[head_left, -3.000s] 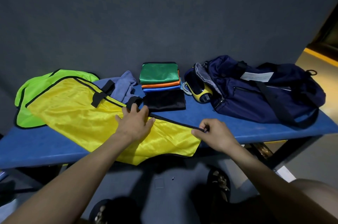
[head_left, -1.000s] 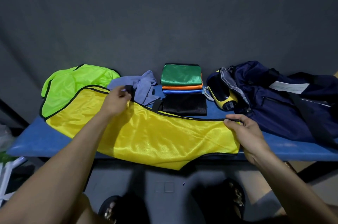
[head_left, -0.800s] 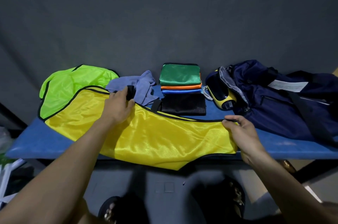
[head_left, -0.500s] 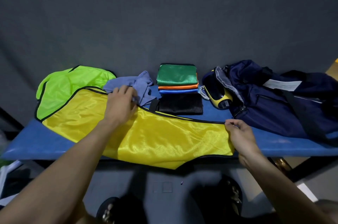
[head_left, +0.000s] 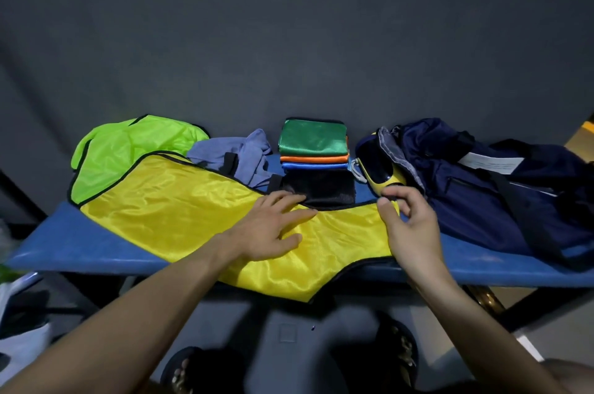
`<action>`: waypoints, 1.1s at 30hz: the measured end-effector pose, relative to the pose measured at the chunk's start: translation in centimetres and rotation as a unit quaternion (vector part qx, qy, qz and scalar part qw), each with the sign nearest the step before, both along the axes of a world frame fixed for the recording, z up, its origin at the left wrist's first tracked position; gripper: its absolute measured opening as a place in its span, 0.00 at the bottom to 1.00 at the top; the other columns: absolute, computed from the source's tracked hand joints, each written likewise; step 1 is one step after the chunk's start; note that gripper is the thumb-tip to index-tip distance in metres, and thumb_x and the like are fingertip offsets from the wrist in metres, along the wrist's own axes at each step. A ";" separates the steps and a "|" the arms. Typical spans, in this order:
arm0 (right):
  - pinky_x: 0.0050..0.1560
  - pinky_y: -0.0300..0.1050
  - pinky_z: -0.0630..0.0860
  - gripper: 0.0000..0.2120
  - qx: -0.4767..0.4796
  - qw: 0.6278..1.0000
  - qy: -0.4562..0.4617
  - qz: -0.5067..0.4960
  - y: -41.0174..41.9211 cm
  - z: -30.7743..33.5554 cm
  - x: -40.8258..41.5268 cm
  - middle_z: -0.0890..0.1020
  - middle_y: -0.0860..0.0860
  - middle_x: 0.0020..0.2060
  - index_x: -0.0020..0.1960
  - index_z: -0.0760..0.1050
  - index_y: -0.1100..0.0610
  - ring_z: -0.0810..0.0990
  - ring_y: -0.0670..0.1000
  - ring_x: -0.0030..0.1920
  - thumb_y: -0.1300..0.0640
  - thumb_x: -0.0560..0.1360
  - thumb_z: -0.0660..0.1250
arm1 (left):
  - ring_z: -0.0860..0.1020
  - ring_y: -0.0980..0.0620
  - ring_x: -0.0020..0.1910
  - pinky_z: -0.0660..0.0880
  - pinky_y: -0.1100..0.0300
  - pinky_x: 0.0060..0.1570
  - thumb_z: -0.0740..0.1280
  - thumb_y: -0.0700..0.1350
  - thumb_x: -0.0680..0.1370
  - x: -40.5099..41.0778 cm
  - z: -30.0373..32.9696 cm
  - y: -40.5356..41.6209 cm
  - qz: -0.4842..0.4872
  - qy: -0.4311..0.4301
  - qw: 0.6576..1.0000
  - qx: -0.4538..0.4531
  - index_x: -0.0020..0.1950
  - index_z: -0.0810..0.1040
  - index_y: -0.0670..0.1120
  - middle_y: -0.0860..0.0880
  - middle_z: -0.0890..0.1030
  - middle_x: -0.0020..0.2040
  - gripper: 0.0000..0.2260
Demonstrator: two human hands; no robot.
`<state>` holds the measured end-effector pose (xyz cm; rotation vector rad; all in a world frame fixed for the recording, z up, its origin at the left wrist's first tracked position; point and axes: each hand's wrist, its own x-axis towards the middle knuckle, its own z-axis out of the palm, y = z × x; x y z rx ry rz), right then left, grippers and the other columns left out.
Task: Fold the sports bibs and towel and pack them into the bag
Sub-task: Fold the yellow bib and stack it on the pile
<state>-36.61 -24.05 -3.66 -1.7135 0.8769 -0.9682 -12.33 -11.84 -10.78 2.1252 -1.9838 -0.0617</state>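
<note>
Your left hand [head_left: 268, 229] lay flat, fingers straight, pressing the yellow bib [head_left: 193, 216] near its middle top edge. Your right hand [head_left: 406, 224] had thumb and fingers curled at the bib's right end by the black trim; looked like a pinch on that corner, but contact was not fully clear. The bib was spread along the blue bench [head_left: 80, 249], its front part hanging over the near edge. Behind it: lime bib [head_left: 128, 152] unfolded at left, crumpled grey-blue towel [head_left: 231, 152], a stack of folded bibs [head_left: 313, 149] green on top, a black folded piece [head_left: 321, 191] in front of the stack. The navy bag [head_left: 482, 194] sat open at right, something yellow and black [head_left: 381, 173] at its mouth. Judgement: the fabric was thin, light, shiny, so it would likely slide on the bench and on itself. Best hold was the stitched black trim at the corners, one palm pinning the fold line.
</note>
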 end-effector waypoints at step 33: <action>0.35 0.43 0.62 0.18 -0.127 0.803 0.373 0.447 7.7 1.9 37.8 0.69 0.45 0.31 0.37 0.70 0.52 0.68 0.47 0.32 0.44 0.72 0.76 | 0.69 0.48 0.33 0.67 0.52 0.38 0.65 0.50 0.84 19.8 3.5 14.2 0.291 0.444 0.836 -0.141 0.41 0.76 0.40 0.45 0.73 0.34 0.17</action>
